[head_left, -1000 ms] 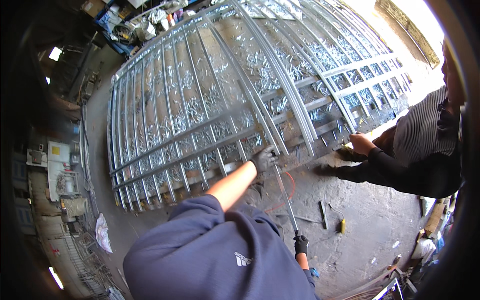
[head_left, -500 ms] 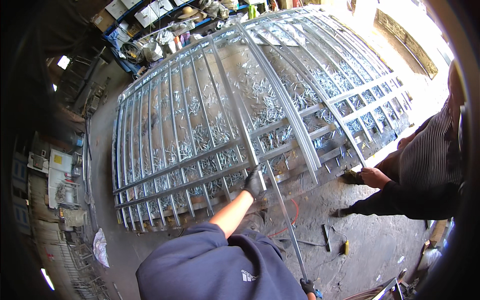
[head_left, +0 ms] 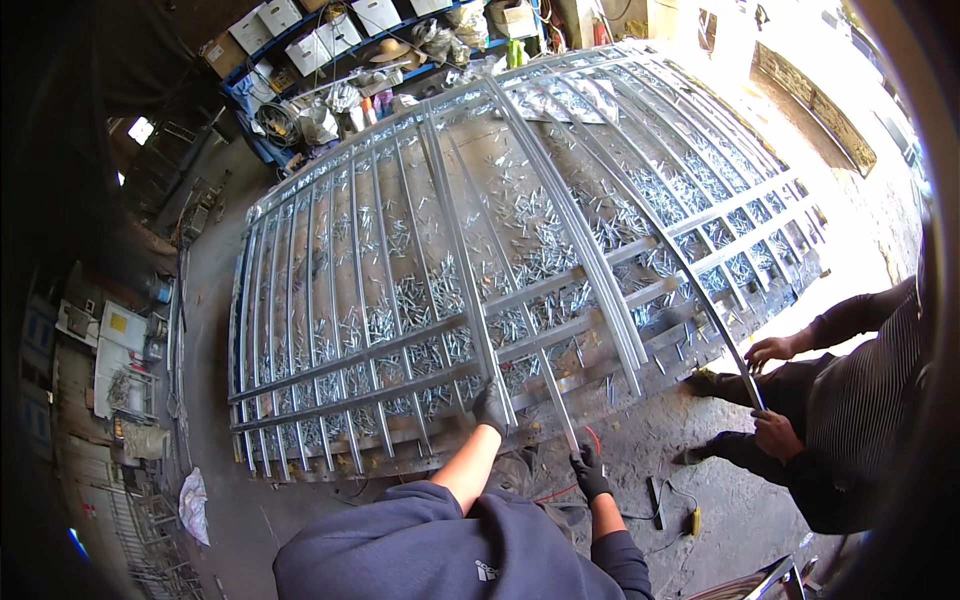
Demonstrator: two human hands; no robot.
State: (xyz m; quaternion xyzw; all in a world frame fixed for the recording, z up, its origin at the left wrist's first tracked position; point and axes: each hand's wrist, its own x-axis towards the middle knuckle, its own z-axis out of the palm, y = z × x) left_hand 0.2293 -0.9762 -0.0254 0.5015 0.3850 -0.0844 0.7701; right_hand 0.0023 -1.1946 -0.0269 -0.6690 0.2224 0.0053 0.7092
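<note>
**A:** What has changed at the lower centre of the frame?

**B:** The gloved right hand (head_left: 589,471), a second ago low by the frame's bottom edge gripping the near end of a long metal bar (head_left: 500,290), now sits higher, closed around that bar's end just below the gate frame (head_left: 330,300). The gloved left hand (head_left: 490,407) stays clenched on a neighbouring upright at the frame's lower rail.

**A:** And the bar itself?

**B:** It now lies up across the flat frame, centre picture. At right, a co-worker (head_left: 860,400) grips another bar; the placing looks under way.
</note>
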